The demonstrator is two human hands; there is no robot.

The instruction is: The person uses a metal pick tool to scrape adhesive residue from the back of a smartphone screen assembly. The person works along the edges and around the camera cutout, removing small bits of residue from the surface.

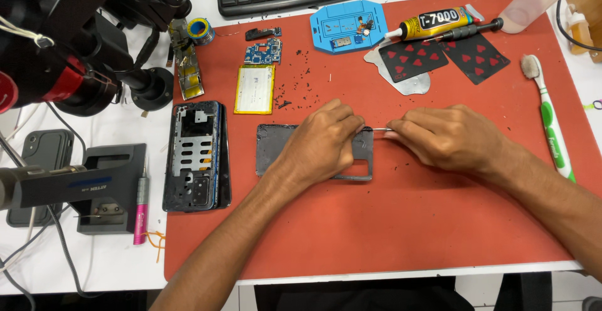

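- The right hand [448,137] is closed in a pinch around thin metal tweezers [378,130], whose tips point left to the top right corner of a dark grey phone back cover [276,148].
- The left hand [323,142] lies curled on that cover, fingers pressing down its right half (no grasp around it that I can see).
- The cover lies flat at the middle of the red work mat [389,236].
- Left of it lies a stripped phone frame [195,155]; farther away a yellow battery [254,89].
- At the mat's right edge lies a green toothbrush [550,120]; at its far edge a glue tube [436,22].
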